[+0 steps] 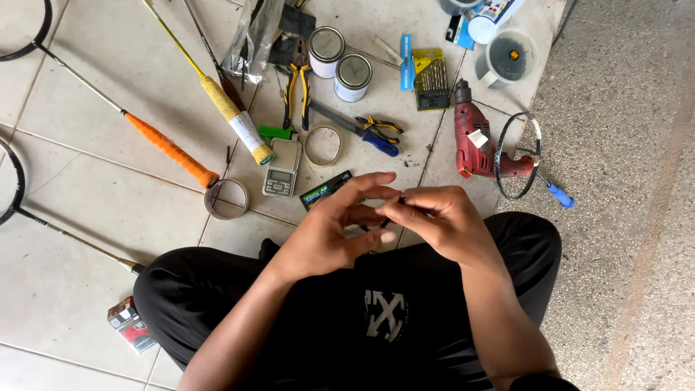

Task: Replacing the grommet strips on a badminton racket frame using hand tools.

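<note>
Over the lap, above the near edge of the tiled floor, both hands meet. Right hand: thumb and forefinger pressed together, pinching a small black piece, too small to identify. Left hand: fingers loosely spread and curved, fingertips near the piece, not clearly touching it. Piece is held in the air, well clear of the floor.

On the floor beyond the hands: pocket scale, two tape rolls and, yellow-handled pliers, two small tins, set of drill bits, red power drill. Racket with orange grip lies toward the left edge, a yellow-gripped one beside it.

Risk, as judged: the pinch is a fingertip hold on a very small part. A slip would drop it onto dark trousers or among the scattered tools, where a black part is hard to find. Crossed fingers also partly hide the piece from view.
</note>
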